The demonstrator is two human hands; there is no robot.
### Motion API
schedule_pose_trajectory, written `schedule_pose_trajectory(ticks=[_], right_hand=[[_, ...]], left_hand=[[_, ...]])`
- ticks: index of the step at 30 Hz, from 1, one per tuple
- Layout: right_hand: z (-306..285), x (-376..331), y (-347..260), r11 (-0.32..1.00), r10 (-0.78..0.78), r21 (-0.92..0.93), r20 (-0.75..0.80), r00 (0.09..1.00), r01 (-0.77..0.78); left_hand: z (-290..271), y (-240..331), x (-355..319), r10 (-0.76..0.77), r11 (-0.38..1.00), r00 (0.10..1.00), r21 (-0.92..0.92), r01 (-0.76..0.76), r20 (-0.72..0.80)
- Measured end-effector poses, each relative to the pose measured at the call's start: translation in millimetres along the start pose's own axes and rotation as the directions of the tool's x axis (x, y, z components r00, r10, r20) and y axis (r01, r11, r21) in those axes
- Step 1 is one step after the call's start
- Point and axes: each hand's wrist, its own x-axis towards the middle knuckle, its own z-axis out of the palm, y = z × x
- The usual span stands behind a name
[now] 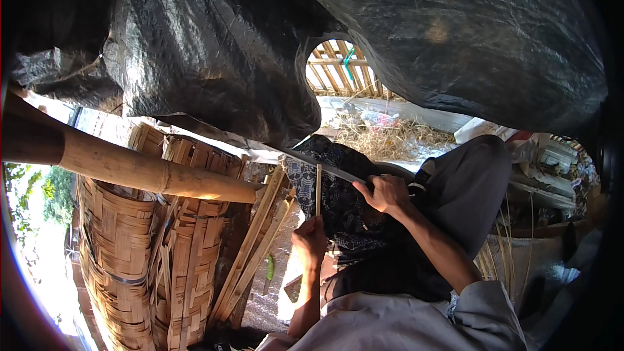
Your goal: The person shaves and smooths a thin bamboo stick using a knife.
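My left hand (310, 240) is closed round the lower end of a thin, pale bamboo strip (318, 194), which points upright away from me. My right hand (387, 194) grips a long knife (335, 171) at its handle, the thumb laid along it. The narrow grey blade slants up to the left and meets or crosses the strip's far end; whether it cuts in I cannot tell. Beneath both lies a dark patterned cloth (344, 211) over my lap. The knife's handle is mostly hidden in my fist.
Tall woven bamboo baskets (120, 240) stand at the left, behind a thick bamboo pole (162, 175). Split bamboo pieces (250, 253) lean beside them. Black plastic sheeting (455, 32) hangs low overhead. Dry straw (374, 136) lies beyond my bent knee (481, 162).
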Motion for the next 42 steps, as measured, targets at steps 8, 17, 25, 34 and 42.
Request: schedule_pose_trajectory(ticks=[8, 17, 25, 34, 42], right_hand=[[-2, 2, 5, 0.981, 0.075, 0.178, -0.006, 0.997, -0.072], [14, -13, -11, 0.961, -0.271, -0.06, 0.001, 0.963, 0.27], [24, 4, 4, 0.972, -0.236, -0.043, -0.131, 0.963, 0.233], [6, -23, -18, 0.916, -0.369, -0.091, 0.19, 0.91, 0.39], [-12, 19, 1, 0.991, 0.067, -0.129, 0.216, 0.974, -0.04]], left_hand=[[11, -21, 2, -0.004, 0.985, 1.0, 0.173, 0.003, 0.003], [14, -13, -1, 0.064, 0.98, 0.997, 0.186, -0.069, 0.031], [14, -17, -7, 0.256, 0.925, 0.967, 0.289, -0.245, 0.002], [16, -4, -16, 0.325, 0.899, 0.945, 0.318, -0.3, -0.026], [8, 4, -26, 0.202, 0.943, 0.979, 0.27, -0.194, -0.003]])
